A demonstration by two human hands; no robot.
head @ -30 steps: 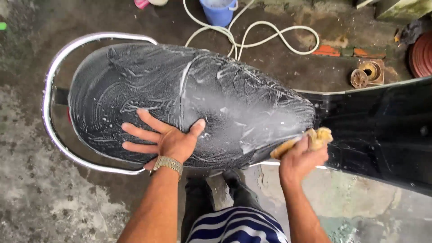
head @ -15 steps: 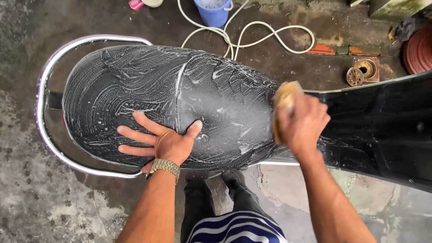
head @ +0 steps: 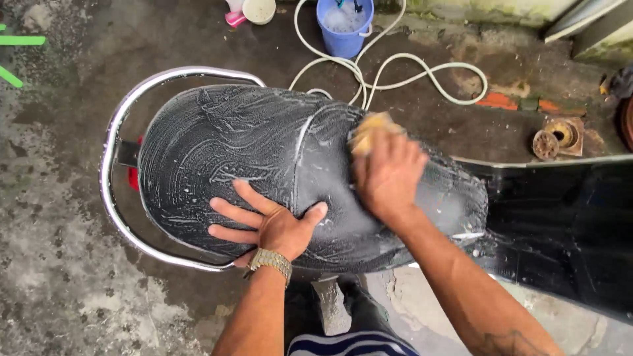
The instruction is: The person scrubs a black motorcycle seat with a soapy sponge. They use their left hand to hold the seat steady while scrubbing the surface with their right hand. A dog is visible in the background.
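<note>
The black motorcycle seat (head: 264,165), streaked with suds, sits inside its chrome grab rail (head: 115,145) and is mid-scrub; the unlathered front end likely wants passes next. The right hand (head: 389,178) closes around a yellow sponge (head: 369,128), seemingly pressing it down. The left hand (head: 264,221) lies flat, fingers spread, bracing the seat.

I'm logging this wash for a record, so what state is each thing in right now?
Seat: black, streaked with soapy lather.
Sponge: yellow, pressed on the seat.
Right hand: closed over the sponge.
Left hand: flat on the seat, fingers spread.
Blue bucket: upright, foamy water inside.
Hose: white, looped on the wet ground.
Chrome rail: around the seat's rear.
</note>
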